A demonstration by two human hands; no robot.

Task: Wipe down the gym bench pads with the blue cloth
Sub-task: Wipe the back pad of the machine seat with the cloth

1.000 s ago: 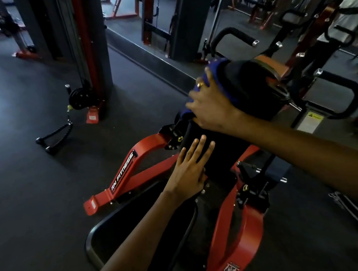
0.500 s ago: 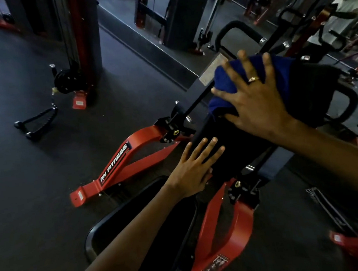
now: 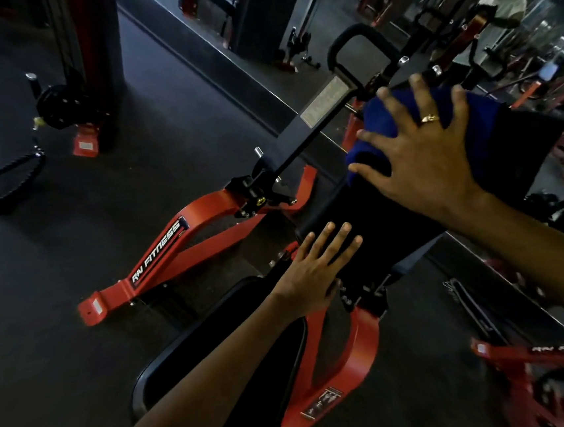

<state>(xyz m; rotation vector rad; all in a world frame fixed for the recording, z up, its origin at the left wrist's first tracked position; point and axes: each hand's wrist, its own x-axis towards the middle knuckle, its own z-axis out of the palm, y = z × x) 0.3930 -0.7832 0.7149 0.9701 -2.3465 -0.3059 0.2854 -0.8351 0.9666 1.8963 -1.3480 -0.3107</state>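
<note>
The wiping looks only partly done: the blue cloth [image 3: 385, 120] lies on the upper part of the inclined back pad [image 3: 359, 212], and I judge its lower part and the seat pad [image 3: 171, 368] are left. The right hand [image 3: 430, 157] presses on the cloth with spread, straight fingers, not clenched. The left hand [image 3: 314, 272] rests flat and released on the pad's lower end, apart from the cloth.
</note>
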